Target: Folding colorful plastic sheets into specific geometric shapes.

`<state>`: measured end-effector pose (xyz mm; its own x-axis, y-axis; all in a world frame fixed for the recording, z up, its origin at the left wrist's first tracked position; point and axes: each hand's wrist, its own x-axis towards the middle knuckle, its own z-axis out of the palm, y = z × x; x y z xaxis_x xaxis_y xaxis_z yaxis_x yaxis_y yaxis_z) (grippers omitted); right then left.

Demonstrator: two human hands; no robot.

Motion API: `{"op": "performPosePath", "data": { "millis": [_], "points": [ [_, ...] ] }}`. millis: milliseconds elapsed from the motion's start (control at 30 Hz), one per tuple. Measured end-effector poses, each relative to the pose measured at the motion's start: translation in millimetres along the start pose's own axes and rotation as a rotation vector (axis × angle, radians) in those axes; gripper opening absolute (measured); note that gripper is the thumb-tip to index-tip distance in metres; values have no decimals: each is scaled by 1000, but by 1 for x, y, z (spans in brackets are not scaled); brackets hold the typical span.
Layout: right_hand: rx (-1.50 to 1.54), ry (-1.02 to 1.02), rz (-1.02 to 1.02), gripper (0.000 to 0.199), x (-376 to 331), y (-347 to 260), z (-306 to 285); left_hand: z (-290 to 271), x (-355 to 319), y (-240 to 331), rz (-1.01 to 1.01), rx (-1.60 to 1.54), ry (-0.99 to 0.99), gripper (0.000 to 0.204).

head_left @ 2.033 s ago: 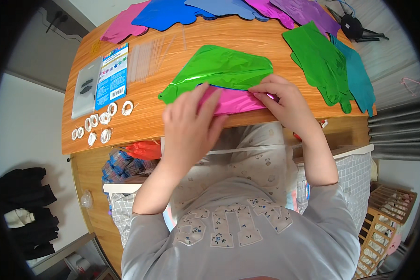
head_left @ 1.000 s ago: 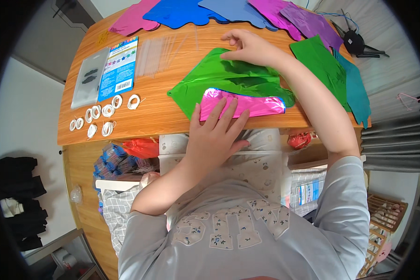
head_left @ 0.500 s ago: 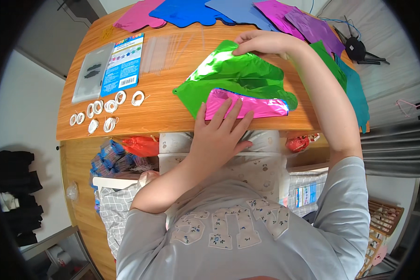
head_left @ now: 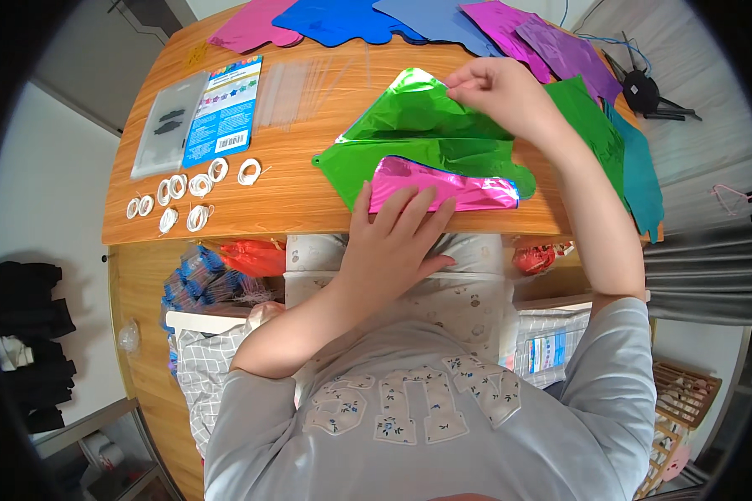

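Note:
A flat green foil balloon (head_left: 426,142) lies on the wooden table (head_left: 301,184), partly folded over. On its near edge rests a folded pink foil balloon (head_left: 468,190). My left hand (head_left: 393,238) lies flat with its fingers spread on the pink balloon's near side at the table edge. My right hand (head_left: 497,88) pinches the far edge of the green balloon and holds that flap raised and folded toward me.
More foil balloons in pink (head_left: 255,29), blue (head_left: 334,18), purple (head_left: 551,42), green (head_left: 597,134) and teal (head_left: 639,167) lie along the far and right side. Several small white ribbon coils (head_left: 194,185), a printed card (head_left: 224,108) and clear bags (head_left: 301,83) sit at left.
My right hand has reached from the near edge to the green balloon's far edge and folded it toward me. My left hand has stayed pressed on the pink balloon.

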<state>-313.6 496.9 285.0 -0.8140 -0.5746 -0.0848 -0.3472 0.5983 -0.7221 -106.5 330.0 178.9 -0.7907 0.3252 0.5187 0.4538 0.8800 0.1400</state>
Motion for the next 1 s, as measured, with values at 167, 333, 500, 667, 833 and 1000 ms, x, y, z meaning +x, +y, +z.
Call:
{"op": "performPosePath", "data": {
  "millis": [167,333,500,667,833,1000],
  "points": [
    [-488,285,-665,23,-70,3,37,2,0,0,-1,-10,31,85],
    [-430,283,-795,27,-93,21,65,-2,1,0,16,-16,-3,87],
    [-375,225,-688,29,-92,25,68,-1,-1,-3,30,3,24,88],
    [-379,141,-572,26,-90,19,62,-6,-2,-4,58,19,22,85],
    [-386,175,-608,25,-90,20,66,-10,-11,-10,68,-61,38,69],
    [-462,184,-648,27,-94,19,70,-1,-28,-24,98,-218,135,54]
  ]
}}
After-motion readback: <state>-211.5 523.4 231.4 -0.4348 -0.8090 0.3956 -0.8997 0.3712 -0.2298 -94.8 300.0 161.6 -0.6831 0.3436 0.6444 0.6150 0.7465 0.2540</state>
